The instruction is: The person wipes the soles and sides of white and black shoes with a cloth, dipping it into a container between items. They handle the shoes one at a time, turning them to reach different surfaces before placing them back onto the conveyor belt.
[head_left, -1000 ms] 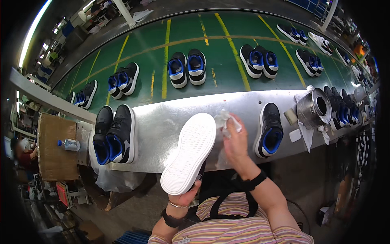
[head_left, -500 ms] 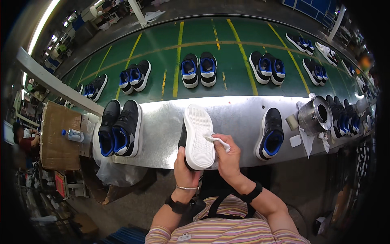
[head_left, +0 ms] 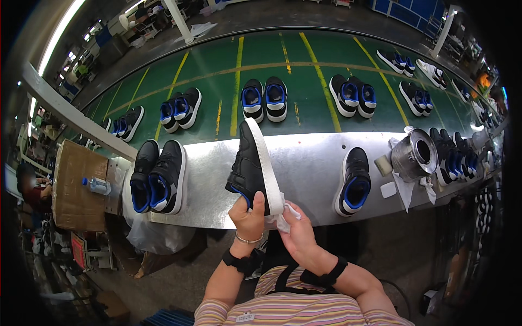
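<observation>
A black sneaker [head_left: 249, 157] with a white sole and blue lining is held up over the metal bench edge, its side facing me. My left hand [head_left: 248, 216] is closed round its heel end, thumb on the upper. In my right hand [head_left: 298, 233] a white cloth [head_left: 284, 220] is gripped and touches the lower end of the sole. A single sneaker [head_left: 355, 182] of the same kind stands on the bench to the right. To the left stands a pair of black sneakers [head_left: 169, 179].
Beyond the metal bench [head_left: 304, 155], a green conveyor [head_left: 217, 81] with yellow lines carries several pairs of sneakers. At right are a metal pot [head_left: 414, 157], a block [head_left: 384, 166] and a white square piece [head_left: 388, 189]. A plastic bottle [head_left: 99, 186] is by a cardboard box [head_left: 76, 201] at left.
My left hand has turned the sneaker from sole-facing to side-on. My right hand with the cloth has moved down from the middle of the sole to its lower end.
</observation>
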